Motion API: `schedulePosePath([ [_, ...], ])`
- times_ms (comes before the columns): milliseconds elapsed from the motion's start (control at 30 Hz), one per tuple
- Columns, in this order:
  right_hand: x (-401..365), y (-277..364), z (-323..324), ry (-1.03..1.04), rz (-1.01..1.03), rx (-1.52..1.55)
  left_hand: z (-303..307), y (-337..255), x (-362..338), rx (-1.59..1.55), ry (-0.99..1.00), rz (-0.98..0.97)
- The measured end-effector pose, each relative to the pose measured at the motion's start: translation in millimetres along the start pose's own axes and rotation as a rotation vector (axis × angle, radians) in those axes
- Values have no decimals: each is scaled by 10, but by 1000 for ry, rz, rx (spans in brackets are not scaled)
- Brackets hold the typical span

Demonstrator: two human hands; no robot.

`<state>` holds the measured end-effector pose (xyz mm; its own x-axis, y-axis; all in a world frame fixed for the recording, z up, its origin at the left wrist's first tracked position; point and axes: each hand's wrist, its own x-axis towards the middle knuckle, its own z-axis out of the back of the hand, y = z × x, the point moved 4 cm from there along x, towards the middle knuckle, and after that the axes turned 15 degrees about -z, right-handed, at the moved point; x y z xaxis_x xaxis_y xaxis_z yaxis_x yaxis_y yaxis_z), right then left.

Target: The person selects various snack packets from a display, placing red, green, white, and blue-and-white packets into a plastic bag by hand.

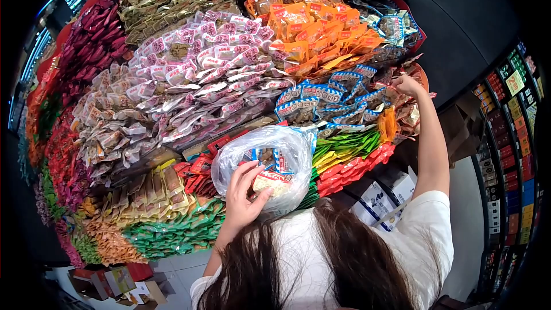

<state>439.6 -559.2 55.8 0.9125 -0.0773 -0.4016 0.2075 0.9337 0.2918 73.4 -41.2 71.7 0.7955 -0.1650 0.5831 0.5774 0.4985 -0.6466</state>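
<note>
A clear plastic bag point(229, 152) lies open on the packet display, with blue-and-white packets point(281, 161) inside. At the bag's mouth, my left hand point(245, 192) has its thumb and fingers around a red-and-cream packet point(271, 184). My right hand point(408, 85) reaches to the far right of the display, its fingers closed at the edge of some red and clear packets point(408, 116); what they hold, if anything, is too small to make out. Blue-and-white packets point(350, 89) lie left of that hand.
White-and-purple packets point(201, 74), orange packets point(310, 28), green packets point(172, 232) and red packets point(356, 169) surround the bag. White boxes point(381, 195) stand below at the right. Stocked shelves point(511, 155) line the far right.
</note>
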Motion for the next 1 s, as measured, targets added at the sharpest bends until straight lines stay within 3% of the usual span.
schedulePosePath([
  [133,-416,386,71,-101,61,-15,1,-4,5,14,2,-7],
  [267,-473,477,82,-46,3,145,2,-12,4,22,-2,-13],
  [333,-296,419,40,45,30,-124,-2,-11,3,23,-3,-6],
  [467,-53,311,3,28,5,-244,-4,-16,2,35,-7,-6],
  [533,-87,321,55,23,-25,193,-5,-16,-2,36,-5,7],
  [800,99,32,84,-73,35,587,-13,-28,10,25,-15,17],
  [900,152,-114,207,-431,29,371,-8,-31,11,45,-5,13],
  [1000,-122,82,258,-611,3,122,-16,-30,12,37,-7,16],
])
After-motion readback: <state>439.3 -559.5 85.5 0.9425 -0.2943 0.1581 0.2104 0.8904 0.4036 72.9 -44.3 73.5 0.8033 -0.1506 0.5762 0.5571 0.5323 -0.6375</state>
